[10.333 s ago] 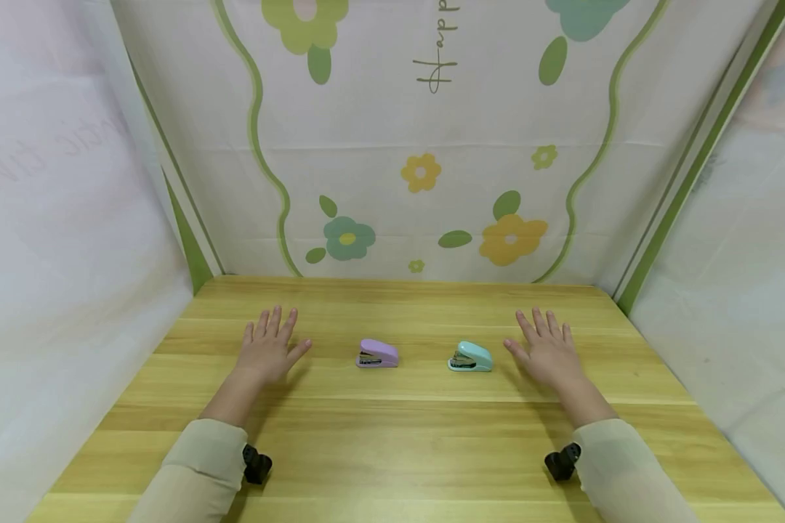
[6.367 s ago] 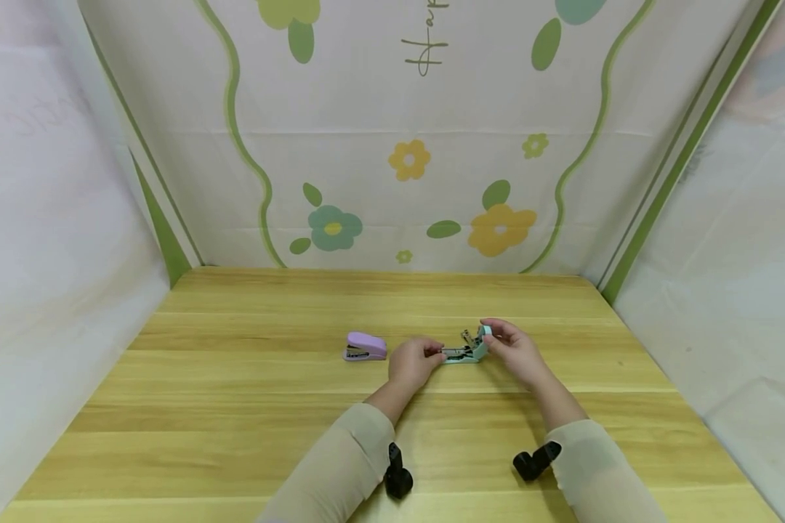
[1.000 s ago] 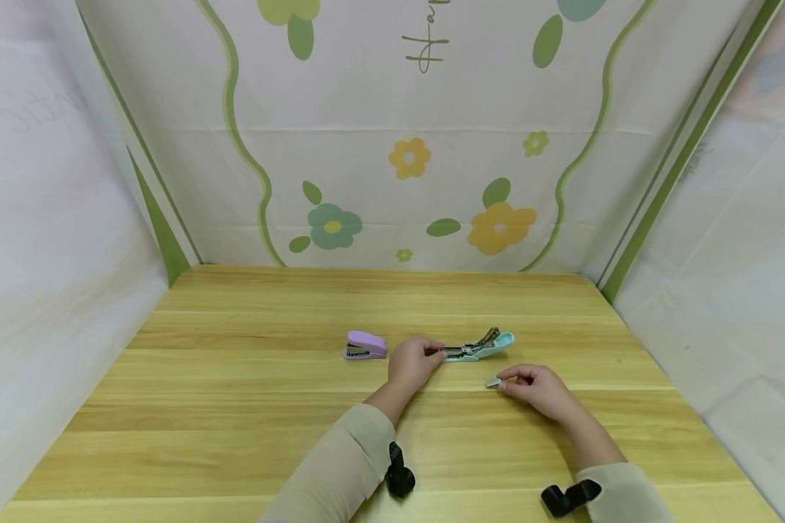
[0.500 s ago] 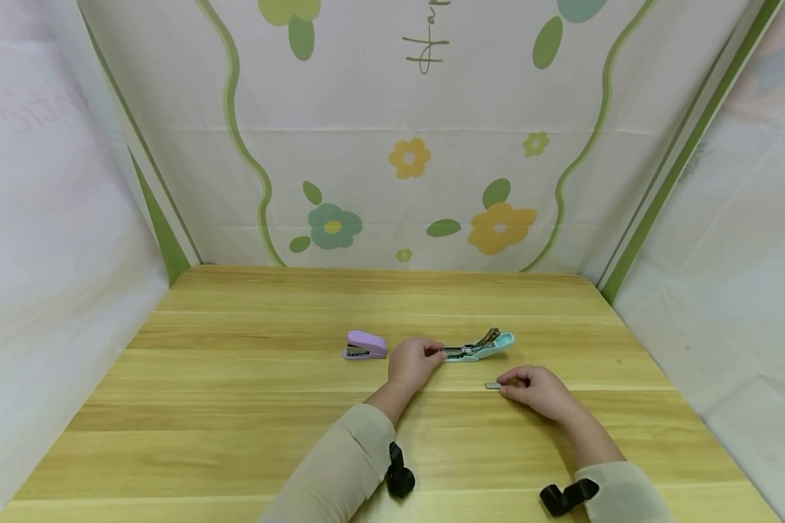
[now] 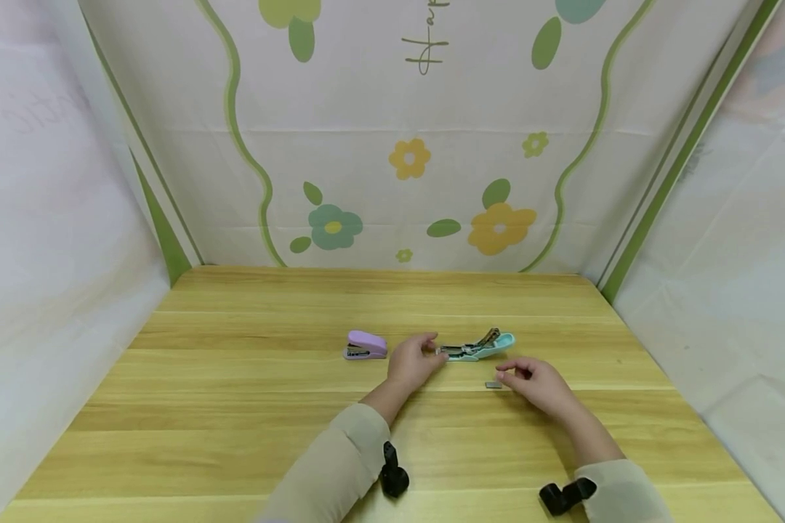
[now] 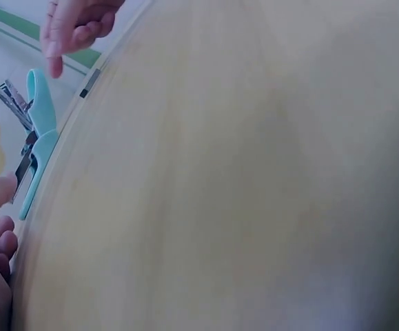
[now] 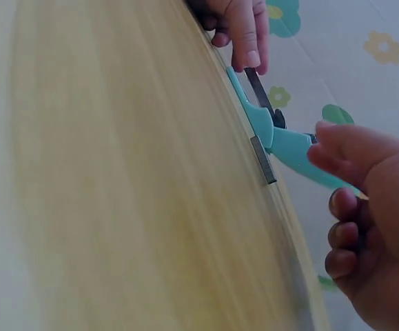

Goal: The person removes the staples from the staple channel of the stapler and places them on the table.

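A mint-green stapler (image 5: 477, 351) lies unfolded on the table, its top swung back to the right and its metal magazine tilted up. My left hand (image 5: 413, 362) is around the stapler's left end, thumb and fingers parted; the left wrist view shows the thumb close beside that end. In front of the stapler a small grey strip of staples (image 5: 493, 385) lies flat on the wood. Just above and right of the strip is my right hand (image 5: 538, 385), apart from it, with thumb and forefinger spread. The right wrist view shows the strip (image 7: 263, 160) free of the fingers.
A closed purple stapler (image 5: 365, 345) stands left of my left hand. The wooden table (image 5: 235, 421) ends at a flowered cloth backdrop (image 5: 366, 109), with cloth walls on both sides. Black cameras (image 5: 394, 479) sit at both wrists.
My right hand has let go of the staple strip, which now lies on the table, and has risen slightly. My left fingers have loosened from the green stapler's end. Earlier, the green stapler was closed.
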`<move>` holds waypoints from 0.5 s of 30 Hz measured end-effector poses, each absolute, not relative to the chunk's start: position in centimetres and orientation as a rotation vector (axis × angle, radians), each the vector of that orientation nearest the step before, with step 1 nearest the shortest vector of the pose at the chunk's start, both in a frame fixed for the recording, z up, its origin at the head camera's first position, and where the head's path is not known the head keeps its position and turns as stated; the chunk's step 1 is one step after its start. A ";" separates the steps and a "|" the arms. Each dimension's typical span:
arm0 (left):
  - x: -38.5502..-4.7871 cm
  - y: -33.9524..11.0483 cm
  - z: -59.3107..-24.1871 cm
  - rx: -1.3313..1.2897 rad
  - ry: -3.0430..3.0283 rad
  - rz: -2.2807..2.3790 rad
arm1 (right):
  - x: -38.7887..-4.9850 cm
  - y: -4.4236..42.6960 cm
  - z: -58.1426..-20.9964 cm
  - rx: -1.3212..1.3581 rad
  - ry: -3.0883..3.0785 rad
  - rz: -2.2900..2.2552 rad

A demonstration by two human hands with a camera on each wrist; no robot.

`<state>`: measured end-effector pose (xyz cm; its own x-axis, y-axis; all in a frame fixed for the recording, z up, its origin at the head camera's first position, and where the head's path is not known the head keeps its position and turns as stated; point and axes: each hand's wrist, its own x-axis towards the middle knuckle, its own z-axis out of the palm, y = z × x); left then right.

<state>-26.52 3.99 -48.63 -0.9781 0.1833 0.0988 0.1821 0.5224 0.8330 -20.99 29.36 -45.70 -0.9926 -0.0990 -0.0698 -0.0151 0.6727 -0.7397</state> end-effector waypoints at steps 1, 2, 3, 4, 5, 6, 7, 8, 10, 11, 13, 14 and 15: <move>-26.5 3.8 -48.6 0.336 2.702 1.540 | -21.0 29.1 -45.4 -0.110 2.783 -1.233; -26.5 3.5 -48.6 0.336 2.658 1.582 | -21.1 28.8 -45.1 -0.137 2.789 -1.234; -26.5 3.3 -48.6 0.341 2.616 1.623 | -21.2 28.5 -44.8 -0.157 2.792 -1.237; -26.4 3.0 -48.5 0.350 2.574 1.664 | -21.3 28.2 -44.6 -0.184 2.798 -1.237; -26.3 2.8 -48.4 0.357 2.537 1.699 | -21.4 27.8 -44.3 -0.204 2.808 -1.236; -26.2 2.5 -48.2 0.364 2.500 1.730 | -21.5 27.5 -44.1 -0.232 2.816 -1.235; -26.0 2.2 -48.0 0.379 2.470 1.757 | -21.6 27.1 -43.9 -0.256 2.817 -1.244; -25.7 1.9 -47.7 0.394 2.451 1.773 | -21.8 26.6 -43.7 -0.275 2.815 -1.250; -25.3 1.3 -46.9 0.438 2.423 1.793 | -22.1 25.7 -43.3 -0.328 2.804 -1.270; -25.0 0.9 -46.4 0.459 2.422 1.793 | -22.2 25.2 -43.1 -0.353 2.799 -1.277; -24.6 0.0 -45.5 0.514 2.425 1.813 | -22.6 24.1 -42.7 -0.399 2.783 -1.290; -24.4 -0.5 -45.0 0.528 2.429 1.823 | -22.8 23.6 -42.5 -0.424 2.778 -1.291; -24.3 -1.0 -44.6 0.539 2.434 1.837 | -22.9 23.1 -42.4 -0.458 2.772 -1.295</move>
<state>-24.30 -1.00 -44.60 -0.9383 0.3005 0.1710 0.2469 0.2359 0.9399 -22.92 23.07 -42.40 -0.9551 -0.2850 0.0811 -0.2451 0.6062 -0.7566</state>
